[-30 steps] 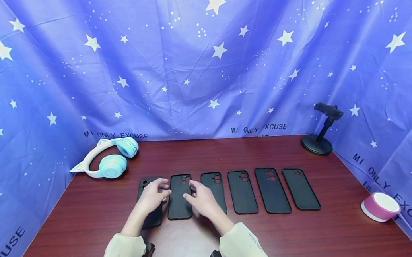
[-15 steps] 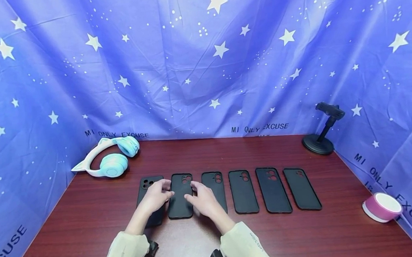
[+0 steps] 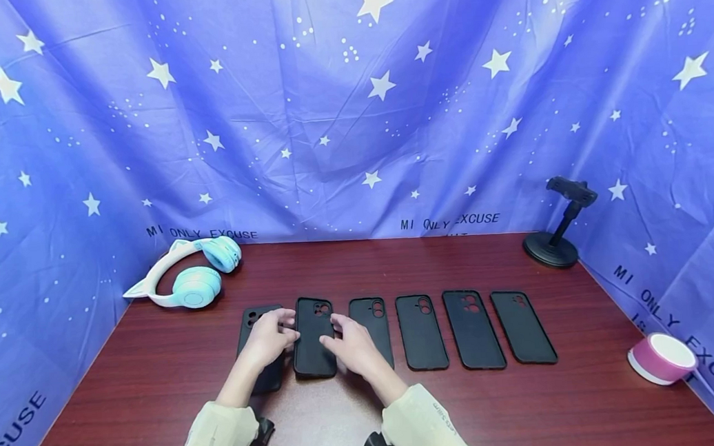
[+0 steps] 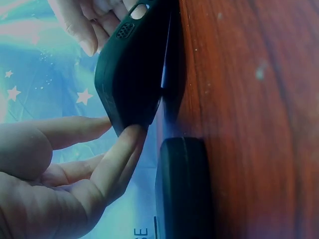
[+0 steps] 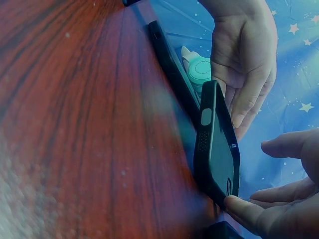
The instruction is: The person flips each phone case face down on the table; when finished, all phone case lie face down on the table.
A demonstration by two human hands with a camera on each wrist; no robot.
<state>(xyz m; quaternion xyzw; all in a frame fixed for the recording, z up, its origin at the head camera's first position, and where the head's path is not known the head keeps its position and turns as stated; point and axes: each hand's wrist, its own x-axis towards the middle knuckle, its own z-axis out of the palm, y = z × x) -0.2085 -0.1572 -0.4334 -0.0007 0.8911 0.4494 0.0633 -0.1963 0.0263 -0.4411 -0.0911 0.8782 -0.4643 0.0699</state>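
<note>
Both hands now pinch the second phone case (image 3: 314, 336) from the left by its side edges, left hand (image 3: 270, 338) and right hand (image 3: 354, 346). A moment ago it lay flat; now it is lifted clear of the tabletop (image 3: 532, 411), so picking up has begun.

The second black rubbery phone case (image 3: 313, 336) now tilts up off the dark red wooden worktop (image 3: 156, 375). Both hands' fingertips (image 4: 130, 135) now press its edges.
</note>
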